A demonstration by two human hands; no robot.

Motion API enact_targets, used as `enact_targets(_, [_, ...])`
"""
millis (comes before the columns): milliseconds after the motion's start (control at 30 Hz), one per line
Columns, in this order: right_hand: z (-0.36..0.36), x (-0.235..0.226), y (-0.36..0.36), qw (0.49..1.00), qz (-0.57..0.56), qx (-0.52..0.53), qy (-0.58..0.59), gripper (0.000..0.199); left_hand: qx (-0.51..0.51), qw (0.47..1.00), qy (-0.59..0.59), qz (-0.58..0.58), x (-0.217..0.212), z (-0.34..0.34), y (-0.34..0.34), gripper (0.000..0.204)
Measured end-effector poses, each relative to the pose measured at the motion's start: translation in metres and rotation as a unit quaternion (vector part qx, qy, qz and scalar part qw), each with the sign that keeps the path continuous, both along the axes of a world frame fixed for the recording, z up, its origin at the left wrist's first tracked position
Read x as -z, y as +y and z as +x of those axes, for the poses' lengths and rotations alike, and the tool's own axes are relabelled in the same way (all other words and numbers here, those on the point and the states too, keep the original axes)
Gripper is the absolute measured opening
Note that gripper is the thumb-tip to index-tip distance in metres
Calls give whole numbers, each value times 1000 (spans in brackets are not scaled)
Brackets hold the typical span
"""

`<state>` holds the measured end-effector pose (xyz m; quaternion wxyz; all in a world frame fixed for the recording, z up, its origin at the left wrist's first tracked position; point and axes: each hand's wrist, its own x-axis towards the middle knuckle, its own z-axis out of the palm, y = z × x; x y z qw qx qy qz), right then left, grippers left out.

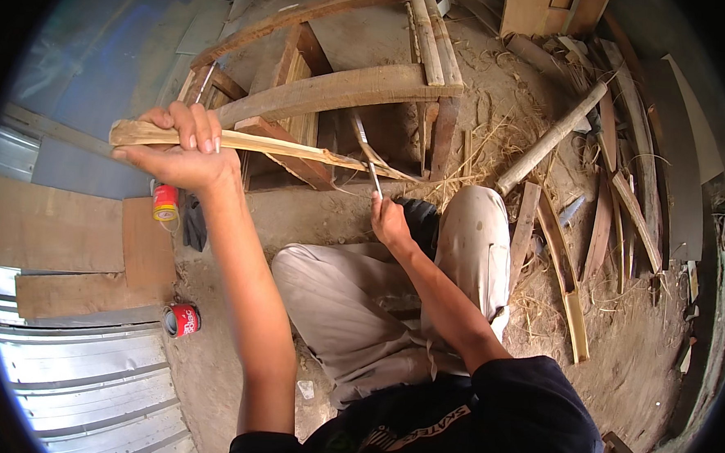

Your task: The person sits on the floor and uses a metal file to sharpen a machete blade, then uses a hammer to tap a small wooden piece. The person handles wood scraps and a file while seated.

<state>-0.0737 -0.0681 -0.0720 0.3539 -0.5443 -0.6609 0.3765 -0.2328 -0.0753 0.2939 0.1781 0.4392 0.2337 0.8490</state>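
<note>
My left hand (pixel 187 153) is raised at the left, its fingers wrapped round the thick end of a split bamboo strip (pixel 276 146). The strip slants across in front of a wooden frame (pixel 345 88) and narrows to a frayed tip near my knees. My right hand (pixel 390 221) is closed on a long-bladed metal knife (pixel 360 132), pointing away from me. The blade crosses the thin part of the strip; whether it cuts into the strip is too small to tell. My fingers hide the knife's grip.
Bamboo and wood pieces (pixel 606 198) lie heaped at the right, with a round pole (pixel 551 138) leaning among shavings. Two red cans, one (pixel 165 202) beyond the other (pixel 182 320), stand at the left. Corrugated metal sheets (pixel 96 377) line the lower left. My bent legs (pixel 476 249) are close below.
</note>
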Motion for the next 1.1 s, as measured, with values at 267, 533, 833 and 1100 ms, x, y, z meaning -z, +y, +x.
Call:
enact_targets(267, [11, -3, 17, 998, -33, -8, -56, 39, -76, 997, -25, -25, -2, 4, -7, 66])
enact_targets(533, [9, 9, 4, 994, 62, -53, -68, 35, -84, 996, -22, -16, 3, 12, -12, 67])
enact_targets(833, [11, 59, 11, 995, 23, -71, -66, 16, -68, 997, -30, -23, 3, 9, -18, 67])
enact_targets(1100, [16, 51, 18, 992, -27, -50, -114, 19, -94, 995, -32, -30, 0, 11, -9, 68])
